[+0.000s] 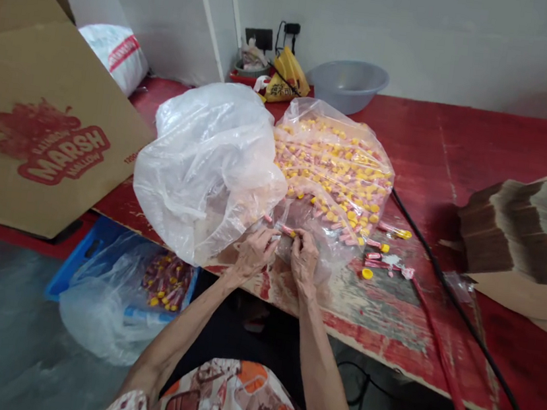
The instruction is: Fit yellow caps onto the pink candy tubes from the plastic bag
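My right hand [304, 259] pinches the yellow-capped end of a small pink tube [287, 230] at the table's front edge. Close beside it, my left hand [255, 251] has its fingers curled together near the tube's other end; what they grip is too small to make out. Beyond my right hand lies a clear plastic bag [337, 173] full of pink tubes with yellow caps. A large, puffed-up translucent bag [209, 164] stands behind my left hand. Several loose tubes and a yellow cap [367, 274] lie to the right of my hands.
A blue crate [85, 255] below the table at left holds bagged tubes. A cardboard box [55, 118] leans at far left. Brown cardboard [530, 230] lies at right, past a black cable [438, 268] and red strip [440, 348]. A plastic basin [351, 85] sits behind.
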